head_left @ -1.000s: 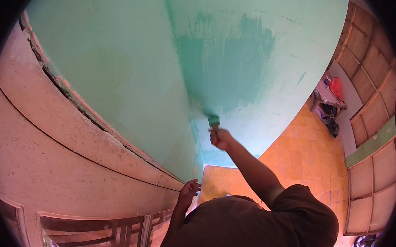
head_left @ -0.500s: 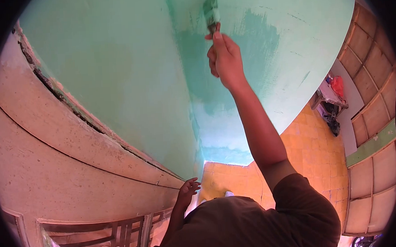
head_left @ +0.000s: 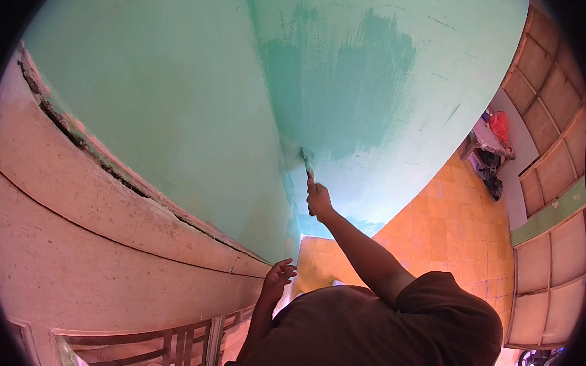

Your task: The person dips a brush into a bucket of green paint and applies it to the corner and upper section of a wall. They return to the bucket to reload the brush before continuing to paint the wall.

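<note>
My right hand (head_left: 318,200) grips the handle of a paintbrush (head_left: 307,161), its bristles at the green wall (head_left: 459,61) close to the corner. Above and to the right of the brush lies a darker green patch of paint (head_left: 360,80) with streaky upper edges. Low at the left, my left hand (head_left: 281,275) hangs near the foot of the corner with its fingers apart and slightly curled, holding nothing.
A cracked ledge (head_left: 93,154) runs down the left side, above a wooden-framed opening (head_left: 143,353). Orange floor tiles (head_left: 441,221) lie below. At the right stand a small table (head_left: 489,139) with a red bag (head_left: 499,124) and panelled boards (head_left: 552,262).
My right hand has come down the wall with the brush, from the upper part to below the dark patch. Fresh streaks of darker paint show at the patch's upper left. My left hand has barely moved.
</note>
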`<action>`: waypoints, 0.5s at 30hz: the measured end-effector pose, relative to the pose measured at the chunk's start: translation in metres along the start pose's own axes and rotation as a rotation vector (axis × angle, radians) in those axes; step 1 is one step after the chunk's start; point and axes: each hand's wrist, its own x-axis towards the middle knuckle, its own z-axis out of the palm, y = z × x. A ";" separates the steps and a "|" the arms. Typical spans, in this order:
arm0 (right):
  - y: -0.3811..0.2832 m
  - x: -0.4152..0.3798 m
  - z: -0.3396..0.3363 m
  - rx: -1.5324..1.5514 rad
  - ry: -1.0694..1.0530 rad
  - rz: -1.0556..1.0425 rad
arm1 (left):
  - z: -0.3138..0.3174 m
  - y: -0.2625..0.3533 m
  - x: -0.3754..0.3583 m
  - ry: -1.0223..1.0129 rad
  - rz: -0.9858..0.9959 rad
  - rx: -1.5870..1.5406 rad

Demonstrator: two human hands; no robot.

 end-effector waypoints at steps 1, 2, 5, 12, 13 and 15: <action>-0.007 -0.009 -0.003 0.195 -0.114 0.270 | 0.000 -0.001 -0.001 0.000 0.003 0.000; -0.018 -0.016 -0.007 0.390 -0.227 0.539 | 0.000 -0.001 -0.002 0.008 0.000 -0.008; -0.053 -0.016 -0.010 0.594 -0.265 0.720 | -0.001 -0.005 -0.003 0.012 0.005 -0.014; -0.235 -0.013 -0.052 0.736 -0.438 0.275 | 0.006 0.002 0.002 -0.013 0.008 -0.002; -0.258 -0.017 -0.058 0.706 -0.400 0.137 | 0.005 0.003 0.004 -0.012 0.010 -0.002; -0.300 -0.019 -0.071 0.691 -0.296 -0.125 | 0.004 0.004 0.004 0.000 0.024 -0.015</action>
